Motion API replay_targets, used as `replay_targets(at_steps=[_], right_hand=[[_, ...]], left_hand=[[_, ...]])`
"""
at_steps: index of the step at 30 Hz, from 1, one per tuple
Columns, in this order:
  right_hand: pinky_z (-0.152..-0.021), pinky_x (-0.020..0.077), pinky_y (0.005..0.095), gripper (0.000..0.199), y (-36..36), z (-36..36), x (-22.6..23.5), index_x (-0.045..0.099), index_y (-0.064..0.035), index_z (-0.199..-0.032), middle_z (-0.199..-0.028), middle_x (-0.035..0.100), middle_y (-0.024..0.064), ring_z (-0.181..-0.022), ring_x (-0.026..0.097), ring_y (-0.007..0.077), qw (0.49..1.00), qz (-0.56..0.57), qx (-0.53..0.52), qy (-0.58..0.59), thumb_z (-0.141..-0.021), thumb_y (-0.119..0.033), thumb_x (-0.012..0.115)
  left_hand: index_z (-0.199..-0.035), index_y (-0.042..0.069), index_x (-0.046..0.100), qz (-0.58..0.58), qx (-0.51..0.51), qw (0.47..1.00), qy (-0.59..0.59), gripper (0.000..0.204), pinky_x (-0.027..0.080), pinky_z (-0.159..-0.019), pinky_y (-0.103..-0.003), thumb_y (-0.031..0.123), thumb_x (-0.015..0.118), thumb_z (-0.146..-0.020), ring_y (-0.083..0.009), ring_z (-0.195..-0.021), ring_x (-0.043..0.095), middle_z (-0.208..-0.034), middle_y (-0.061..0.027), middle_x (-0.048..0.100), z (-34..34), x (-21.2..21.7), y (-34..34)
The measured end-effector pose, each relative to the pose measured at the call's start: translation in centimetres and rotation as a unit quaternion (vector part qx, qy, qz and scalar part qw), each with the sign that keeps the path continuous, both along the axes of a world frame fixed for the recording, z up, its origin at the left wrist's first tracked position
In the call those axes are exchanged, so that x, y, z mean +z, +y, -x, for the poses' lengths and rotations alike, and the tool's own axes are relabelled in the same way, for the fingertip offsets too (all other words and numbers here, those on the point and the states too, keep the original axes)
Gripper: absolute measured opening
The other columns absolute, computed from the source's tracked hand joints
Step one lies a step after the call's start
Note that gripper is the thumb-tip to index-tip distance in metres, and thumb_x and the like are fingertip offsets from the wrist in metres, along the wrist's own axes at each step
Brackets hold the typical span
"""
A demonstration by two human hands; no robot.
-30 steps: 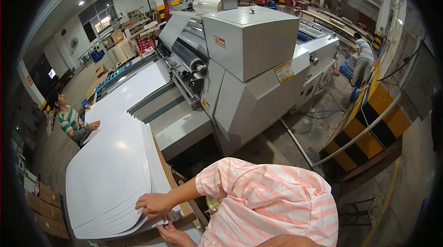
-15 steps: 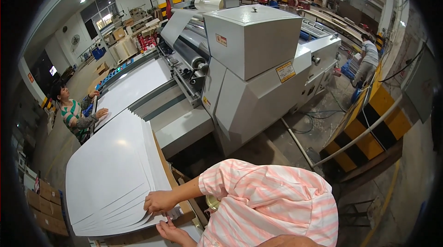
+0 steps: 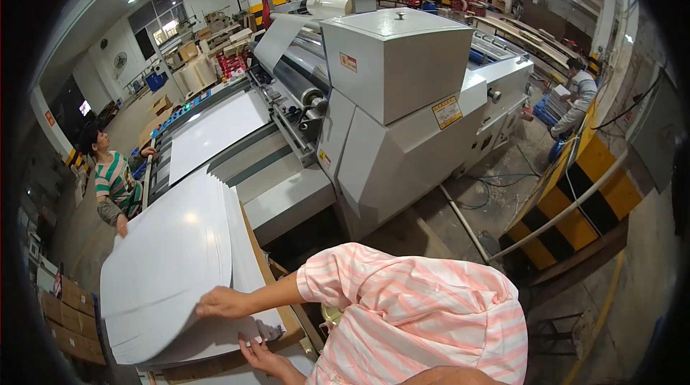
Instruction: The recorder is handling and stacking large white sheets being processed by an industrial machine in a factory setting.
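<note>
A thick stack of large white sheets lies in front of me to the left. My right hand pinches the near edge of the top sheets, which curve up off the sheets below. Below it, my left hand rests by the stack's near right corner, fingers apart, its fingertips at the edge of the lower sheets. A co-worker in a striped top stands at the stack's far left side, one hand at its edge and the other on the machine's side rail.
A large grey machine with rollers stands ahead. Another white sheet lies on its feed bed. Yellow-and-black striped barrier and a pipe are on the right. Brown cartons sit at lower left. Another person crouches at far right.
My right hand has moved left and up, lifting the sheets' near edge. The co-worker's near hand has gone from the feed bed to the stack. The bed's sheet has moved toward the rollers.
</note>
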State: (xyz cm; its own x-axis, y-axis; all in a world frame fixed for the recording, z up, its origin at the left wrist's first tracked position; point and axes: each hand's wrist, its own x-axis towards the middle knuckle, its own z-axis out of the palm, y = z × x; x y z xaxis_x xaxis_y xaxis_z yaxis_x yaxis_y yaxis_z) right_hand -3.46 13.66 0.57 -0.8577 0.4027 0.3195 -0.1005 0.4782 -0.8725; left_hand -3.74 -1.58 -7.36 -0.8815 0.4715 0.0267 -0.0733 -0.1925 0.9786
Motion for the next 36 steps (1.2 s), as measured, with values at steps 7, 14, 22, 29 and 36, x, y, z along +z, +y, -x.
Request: replay_targets(at_steps=[7,14,22,29,36], right_hand=[[-0.067,0.0437,0.0368,0.018,0.0,-2.7,-3.3,0.056,-0.0064,-0.072,-0.077,0.057,0.01,-0.074,0.054,0.0295,0.954,-0.242,0.094,0.148,-0.075,-0.024,0.057],[-0.075,0.0427,0.036,0.02,-1.0,-4.1,-2.1,0.059,-0.0112,-0.084,-0.098,0.055,0.0021,-0.088,0.053,0.0247,0.889,-0.443,0.055,0.104,-0.068,-0.024,0.06],[-0.079,0.0413,0.0371,0.022,-1.3,-5.2,-0.9,0.064,-0.0024,-0.076,-0.111,0.05,0.0181,-0.096,0.048,0.0281,0.896,-0.435,0.036,0.081,-0.071,-0.022,0.057],[-0.08,0.036,0.0403,0.019,-2.1,-5.5,-1.3,0.065,-0.0098,-0.07,-0.107,0.052,0.0125,-0.096,0.047,0.0258,0.875,-0.459,0.019,0.153,-0.069,-0.027,0.057],[-0.072,0.04,0.0385,0.02,-1.2,-3.0,-0.9,0.06,-0.0063,-0.069,-0.096,0.054,0.0119,-0.085,0.051,0.0281,0.939,-0.32,-0.018,0.125,-0.074,-0.025,0.058]], left_hand=[[-0.129,0.009,0.037,-0.029,0.056,0.998,-0.019,0.045,0.034,-0.061,-0.024,0.009,0.048,-0.085,-0.0116,-0.075,0.043,-0.098,-0.006,0.051,-0.4,1.0,-0.1],[-0.136,0.009,0.024,-0.143,0.043,0.984,-0.093,0.054,0.044,-0.071,-0.029,0.012,0.049,-0.088,-0.0197,-0.094,0.051,-0.118,-0.0153,0.047,1.2,0.9,-0.6],[-0.128,-0.003,0.03,-0.125,-0.006,0.982,-0.138,0.051,0.049,-0.074,-0.031,0.015,0.054,-0.086,-0.0234,-0.094,0.054,-0.114,-0.0165,0.049,3.0,-0.9,-1.0],[-0.121,-0.003,0.035,-0.088,-0.002,0.987,-0.135,0.046,0.05,-0.069,-0.03,0.018,0.055,-0.087,-0.0217,-0.085,0.056,-0.108,-0.0153,0.051,3.4,-0.6,-1.0],[-0.125,-0.003,0.032,-0.153,0.011,0.98,-0.126,0.05,0.05,-0.067,-0.029,0.015,0.056,-0.085,-0.0195,-0.079,0.056,-0.102,-0.0143,0.054,1.9,0.4,-0.7]])
